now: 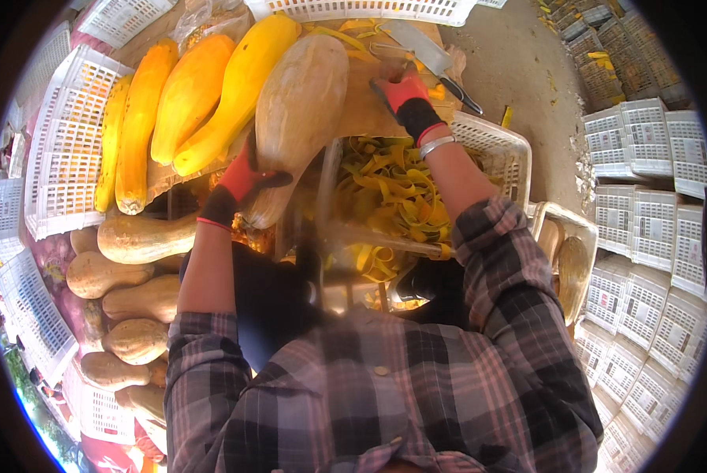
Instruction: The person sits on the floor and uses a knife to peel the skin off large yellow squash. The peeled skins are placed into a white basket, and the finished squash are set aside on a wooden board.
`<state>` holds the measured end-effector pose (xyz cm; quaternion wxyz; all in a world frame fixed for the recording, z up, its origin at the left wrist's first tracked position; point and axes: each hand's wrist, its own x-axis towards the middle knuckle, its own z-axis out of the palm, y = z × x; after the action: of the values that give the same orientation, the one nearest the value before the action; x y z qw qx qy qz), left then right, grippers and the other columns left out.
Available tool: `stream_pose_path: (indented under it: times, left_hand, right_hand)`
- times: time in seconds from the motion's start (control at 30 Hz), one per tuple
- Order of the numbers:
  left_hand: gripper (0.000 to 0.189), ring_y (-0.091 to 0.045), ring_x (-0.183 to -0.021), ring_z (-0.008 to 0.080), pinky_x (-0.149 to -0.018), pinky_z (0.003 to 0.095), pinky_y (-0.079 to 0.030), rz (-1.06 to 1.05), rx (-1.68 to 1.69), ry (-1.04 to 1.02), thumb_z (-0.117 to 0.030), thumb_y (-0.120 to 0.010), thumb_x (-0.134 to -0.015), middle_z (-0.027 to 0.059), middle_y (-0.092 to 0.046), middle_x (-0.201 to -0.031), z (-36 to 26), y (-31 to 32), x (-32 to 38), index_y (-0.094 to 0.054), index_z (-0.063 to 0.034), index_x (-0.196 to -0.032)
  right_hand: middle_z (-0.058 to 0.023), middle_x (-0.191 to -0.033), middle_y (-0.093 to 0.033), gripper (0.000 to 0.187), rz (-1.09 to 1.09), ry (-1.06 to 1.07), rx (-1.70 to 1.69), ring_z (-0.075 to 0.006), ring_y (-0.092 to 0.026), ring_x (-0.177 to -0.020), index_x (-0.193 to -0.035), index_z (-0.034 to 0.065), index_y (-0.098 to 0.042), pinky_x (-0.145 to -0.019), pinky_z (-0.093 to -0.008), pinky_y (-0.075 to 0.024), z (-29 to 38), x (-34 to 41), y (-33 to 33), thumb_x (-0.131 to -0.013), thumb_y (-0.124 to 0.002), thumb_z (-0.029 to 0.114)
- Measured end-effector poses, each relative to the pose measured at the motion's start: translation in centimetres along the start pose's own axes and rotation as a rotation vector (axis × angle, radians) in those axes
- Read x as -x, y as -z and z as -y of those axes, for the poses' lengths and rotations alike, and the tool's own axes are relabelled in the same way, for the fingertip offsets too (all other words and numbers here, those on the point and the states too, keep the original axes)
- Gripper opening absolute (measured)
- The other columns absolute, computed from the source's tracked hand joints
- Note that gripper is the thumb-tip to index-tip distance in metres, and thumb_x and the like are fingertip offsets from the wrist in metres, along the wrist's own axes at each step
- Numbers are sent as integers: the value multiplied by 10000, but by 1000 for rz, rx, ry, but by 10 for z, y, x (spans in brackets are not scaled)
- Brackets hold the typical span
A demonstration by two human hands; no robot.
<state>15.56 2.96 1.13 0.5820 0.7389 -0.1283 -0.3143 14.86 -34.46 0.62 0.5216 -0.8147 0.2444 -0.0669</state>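
Note:
My left hand [241, 177], in a red and black work glove, grips a large tan unpeeled squash [303, 97] near its narrow end. Its thumb lies across the skin, with the fingers partly hidden at the side. The squash rests slanting on a wooden board [365, 106]. To the right, my gloved right hand [406, 97] is over the board by a small thin tool [386, 50], perhaps a peeler. Whether its fingers hold the tool is unclear. A cleaver [418, 47] with a black handle lies just beyond that hand. Several peeled yellow squashes [197, 94] lie left of the tan one.
Below the board, a white plastic crate [510, 151] holds curled peel strips [389, 183]. Unpeeled squashes [135, 295] are piled at my left. White crates [631, 236] are stacked at right, and another crate [70, 148] borders the board's left side.

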Motion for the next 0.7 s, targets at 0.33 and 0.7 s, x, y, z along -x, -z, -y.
stream_pose_path:
  times: [0.33, 0.7]
  left_hand:
    - [1279, -627, -1205, 448, -1019, 511, -511, -181, -832, 44, -304, -946, -642, 265, -654, -1305, -55, -41, 26, -217, -86, -1670]
    - [977, -487, -1355, 422, -1095, 638, -376, -409, -1504, -401, -299, -935, -595, 200, -499, -1485, -38, -52, 21, -531, -144, -1471]
  right_hand:
    - [-156, -1273, -704, 475, 100, 29, -145, -313, -706, -1085, -1448, 98, -568, -900, -462, -586, -5, 27, 71, -1074, -577, 391]
    - [-129, -1361, -622, 494, 365, -102, -1111, -208, -600, -1262, -1420, -18, -525, -1081, -375, -497, -17, 108, 31, -1126, -442, 370]
